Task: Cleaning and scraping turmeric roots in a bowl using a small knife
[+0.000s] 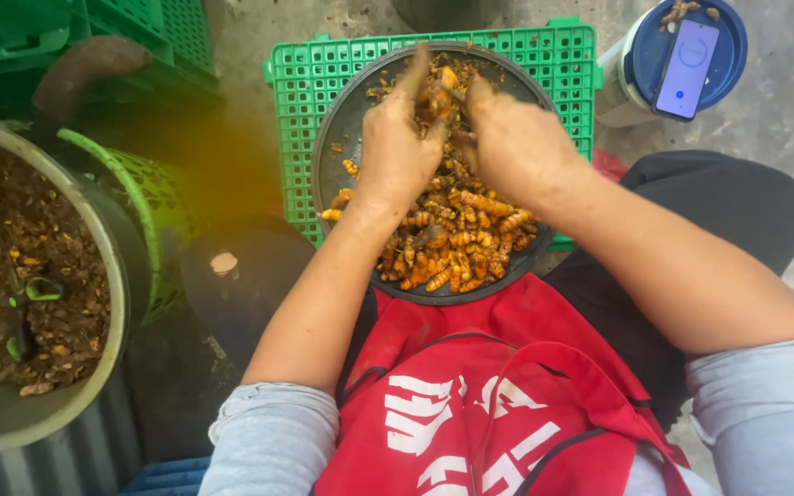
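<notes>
Your left hand and your right hand are both down in the round dark pan, close together over its far half. Between them you are grasping one orange root piece — the left fingers curl around it from one side and the right fingers close on it from the other, so both hands are clenched on that same piece. It sits raised a little above the heap of orange root pieces, which fills the near half of the pan and lies just under your wrists.

The pan rests on a green plastic crate turned flat side up, just beyond your red apron. To your left stands a large grey tub holding brown peelings and scraps, with a green basket tucked against its rim. At the far right a phone lies on the blue lid of a round container — well apart from the pan, on the concrete floor
</notes>
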